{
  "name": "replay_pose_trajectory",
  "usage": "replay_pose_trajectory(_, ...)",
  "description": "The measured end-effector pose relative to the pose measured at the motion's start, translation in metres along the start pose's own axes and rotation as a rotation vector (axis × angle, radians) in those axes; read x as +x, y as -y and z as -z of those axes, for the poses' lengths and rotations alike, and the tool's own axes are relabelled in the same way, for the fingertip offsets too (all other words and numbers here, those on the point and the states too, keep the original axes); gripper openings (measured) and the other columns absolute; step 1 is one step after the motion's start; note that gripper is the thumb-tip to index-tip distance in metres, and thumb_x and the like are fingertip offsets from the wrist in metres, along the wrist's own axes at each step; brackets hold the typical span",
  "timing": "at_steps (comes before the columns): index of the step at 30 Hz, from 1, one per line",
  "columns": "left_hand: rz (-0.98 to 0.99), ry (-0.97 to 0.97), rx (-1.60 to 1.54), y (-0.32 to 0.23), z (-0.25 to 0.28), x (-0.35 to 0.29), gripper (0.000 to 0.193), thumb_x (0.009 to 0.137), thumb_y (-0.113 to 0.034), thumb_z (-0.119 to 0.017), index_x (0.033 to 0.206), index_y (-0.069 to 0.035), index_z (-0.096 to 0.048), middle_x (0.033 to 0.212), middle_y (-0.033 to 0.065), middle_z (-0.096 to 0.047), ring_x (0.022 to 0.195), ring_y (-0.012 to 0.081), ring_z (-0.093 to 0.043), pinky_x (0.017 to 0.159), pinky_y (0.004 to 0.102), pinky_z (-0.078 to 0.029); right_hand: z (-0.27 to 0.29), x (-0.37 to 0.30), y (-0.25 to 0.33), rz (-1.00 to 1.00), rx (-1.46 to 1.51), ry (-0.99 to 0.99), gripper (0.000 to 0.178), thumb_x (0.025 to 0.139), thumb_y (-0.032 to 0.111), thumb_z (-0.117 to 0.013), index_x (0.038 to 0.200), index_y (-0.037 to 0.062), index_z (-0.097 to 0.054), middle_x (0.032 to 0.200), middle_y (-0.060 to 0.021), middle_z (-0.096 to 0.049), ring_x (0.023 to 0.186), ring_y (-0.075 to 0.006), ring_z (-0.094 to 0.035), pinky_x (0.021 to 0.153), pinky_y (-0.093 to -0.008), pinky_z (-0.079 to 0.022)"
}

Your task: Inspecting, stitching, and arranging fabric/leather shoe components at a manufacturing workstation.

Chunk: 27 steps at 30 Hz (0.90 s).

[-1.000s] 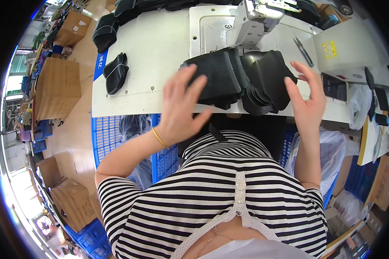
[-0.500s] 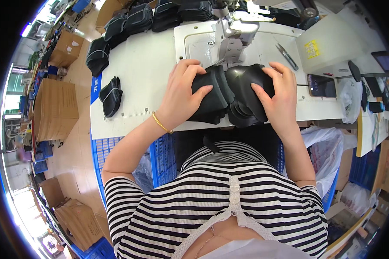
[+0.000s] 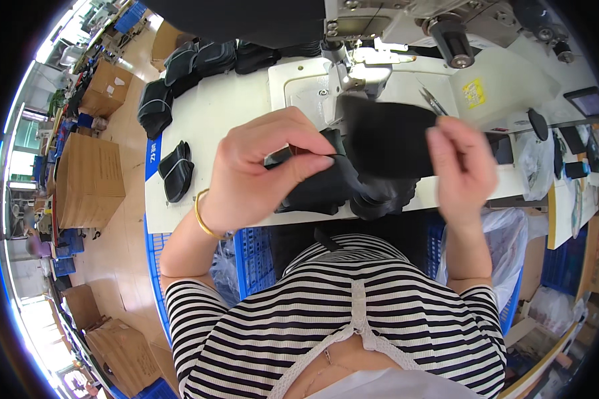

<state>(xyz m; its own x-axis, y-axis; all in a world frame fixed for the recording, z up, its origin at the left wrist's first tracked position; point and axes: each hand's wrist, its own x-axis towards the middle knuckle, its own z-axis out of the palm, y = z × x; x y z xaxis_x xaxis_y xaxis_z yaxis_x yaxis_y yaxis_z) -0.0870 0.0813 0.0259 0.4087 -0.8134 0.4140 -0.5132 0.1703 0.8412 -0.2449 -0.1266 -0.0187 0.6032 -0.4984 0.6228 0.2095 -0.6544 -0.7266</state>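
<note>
My left hand [image 3: 259, 169] pinches the near edge of a black fabric piece [image 3: 386, 136], thumb and fingers closed on it. My right hand [image 3: 462, 169] holds the same piece at its right side, lifted in front of the sewing machine [image 3: 379, 46]. Under both hands lies a stack of black fabric pieces [image 3: 326, 193] on the white table [image 3: 206, 126]. The needle area of the machine sits just beyond the raised piece.
Small scissors [image 3: 434, 103] lie on the machine bed at the right. More black pieces [image 3: 176, 169] and bundles [image 3: 156, 106] rest on the table's left and far side. Blue crates [image 3: 249, 263] stand under the table, cardboard boxes [image 3: 90, 179] on the floor at left.
Both hands pressed on the stack earlier. Now they have lifted one black piece off it and hold it up nearer the machine. My head has leaned closer.
</note>
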Motion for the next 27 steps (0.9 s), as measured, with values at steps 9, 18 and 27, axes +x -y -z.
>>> replay_pose_trajectory(9, 0.088, -0.040, 0.133, 0.012, -0.014, 0.021, 0.010, 0.080, 0.005, -0.071, 0.086, 0.000, -0.065, 0.099, 0.0072, -0.066, 0.091, 0.0134, -0.060, 0.083, 0.0262, -0.047, -0.042, -0.011, 0.007, -0.286, 0.604, 0.328, 0.019, 0.097, -0.002, -0.054, 0.115, -0.0029, -0.060, 0.095, -0.0058, -0.069, 0.088, -0.0076, -0.064, 0.077, -0.0207, -0.051)
replay_pose_trajectory(18, 0.209, -0.085, 0.003, 0.020, -0.022, 0.021, 0.011, 0.081, 0.010, -0.069, 0.088, 0.003, -0.064, 0.093, 0.0071, -0.066, 0.085, 0.0120, -0.061, 0.081, 0.0247, -0.051, -0.043, -0.013, 0.003, -0.356, 0.561, 0.309, 0.016, 0.096, 0.003, -0.059, 0.110, -0.0027, -0.062, 0.085, -0.0032, -0.069, 0.076, -0.0036, -0.061, 0.067, -0.0186, -0.049)
replay_pose_trajectory(27, 0.256, -0.135, -0.041, 0.016, -0.032, 0.024, 0.014, 0.079, 0.005, -0.073, 0.091, 0.000, -0.066, 0.089, 0.0038, -0.068, 0.083, 0.0098, -0.063, 0.079, 0.0236, -0.051, -0.049, -0.011, 0.002, -0.238, 0.366, 0.173, 0.006, 0.092, 0.005, -0.065, 0.095, -0.0005, -0.065, 0.068, -0.0011, -0.064, 0.058, -0.0023, -0.055, 0.053, -0.0188, -0.043)
